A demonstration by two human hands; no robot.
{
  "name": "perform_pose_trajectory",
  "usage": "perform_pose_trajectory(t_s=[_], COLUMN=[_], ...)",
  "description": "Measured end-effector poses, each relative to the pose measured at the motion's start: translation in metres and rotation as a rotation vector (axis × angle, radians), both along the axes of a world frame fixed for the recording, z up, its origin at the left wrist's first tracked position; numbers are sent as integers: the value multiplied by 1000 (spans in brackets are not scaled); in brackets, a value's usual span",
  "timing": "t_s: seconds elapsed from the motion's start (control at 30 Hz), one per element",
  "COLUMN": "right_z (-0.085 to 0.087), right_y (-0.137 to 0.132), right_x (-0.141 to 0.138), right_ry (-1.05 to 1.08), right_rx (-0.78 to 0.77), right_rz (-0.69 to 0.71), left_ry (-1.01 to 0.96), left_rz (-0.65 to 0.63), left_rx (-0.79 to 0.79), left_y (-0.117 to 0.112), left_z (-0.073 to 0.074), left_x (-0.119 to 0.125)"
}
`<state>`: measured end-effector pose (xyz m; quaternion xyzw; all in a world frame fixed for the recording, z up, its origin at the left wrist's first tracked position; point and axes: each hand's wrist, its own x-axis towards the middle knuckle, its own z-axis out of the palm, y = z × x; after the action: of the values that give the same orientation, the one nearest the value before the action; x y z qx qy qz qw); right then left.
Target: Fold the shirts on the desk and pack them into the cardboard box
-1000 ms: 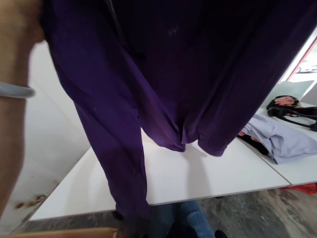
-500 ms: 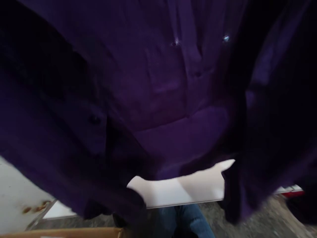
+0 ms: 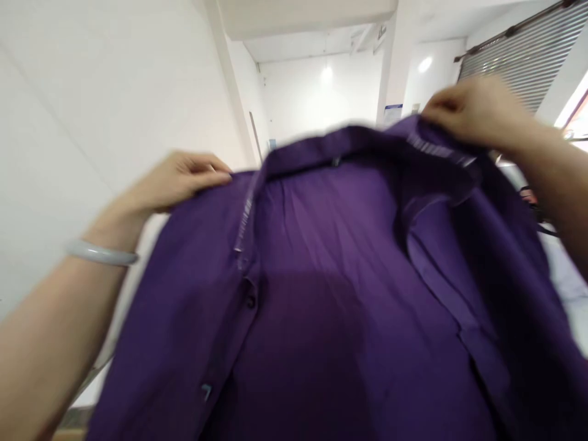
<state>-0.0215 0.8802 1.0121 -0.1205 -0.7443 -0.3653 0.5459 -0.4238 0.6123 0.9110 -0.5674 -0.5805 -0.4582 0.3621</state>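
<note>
from the head camera, both hands are raised and spread wide apart, holding up a purple button-up shirt (image 3: 316, 306) by its front edges just below the collar (image 3: 321, 147). the shirt hangs open in front of the camera with its inside facing the wearer, and it fills the lower middle of the view. the left hand (image 3: 181, 180) lies over the top of the left front edge, its fingers closed on the cloth beside the collar. a pale bangle (image 3: 101, 252) sits around that wrist. the right hand (image 3: 478, 113) pinches the opposite front edge higher up, near the other collar point, and the cloth folds over beneath it. a pale stitched strip (image 3: 245, 223) runs down the front edge below the left hand, and a similar strip (image 3: 436, 149) shows below the right hand. dark buttons (image 3: 250, 301) sit along the left front edge. a small tag (image 3: 337, 162) shows at the middle of the inside collar.

behind the shirt are a white wall (image 3: 114, 92) and a grey roller shutter (image 3: 519, 58). dark straps (image 3: 530, 199) show just beyond the right forearm, above a white worktop (image 3: 567, 282).
</note>
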Motion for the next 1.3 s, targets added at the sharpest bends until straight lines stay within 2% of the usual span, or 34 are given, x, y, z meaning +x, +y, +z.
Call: perform_pose_trajectory(t_s=[0.07,0.13,0.27,0.33,0.63,0.8,1.03,1.3], right_z=[2,-5,-25,-31,-32,-27,-6,20], right_y=[-34,-48,-42,-33,22,60,119,166], right_x=[8,8,6,4,-35,-67,-125,-194], right_ry=[39,-4,-135,-173,-228,-179,-153,-123], right_rx=[-7,-67,-191,-240,-381,-496,-569,-617], right_rz=[-74,-127,-171,-180,-148,-153,-208,-270], left_ry=[8,-30,-126,-163,-228,-243,-271,-317], left_rz=[-59,-109,-53,-2,169,209,293,407], left_rx=[-68,-105,-107,-107,-125,-117,-167,-233], left_y=[-21,-28,-23,-16,43,87,148,192], left_z=[6,0,-25,-30,-22,-8,24,46], left_x=[28,46,58,57,20,-5,-51,-93])
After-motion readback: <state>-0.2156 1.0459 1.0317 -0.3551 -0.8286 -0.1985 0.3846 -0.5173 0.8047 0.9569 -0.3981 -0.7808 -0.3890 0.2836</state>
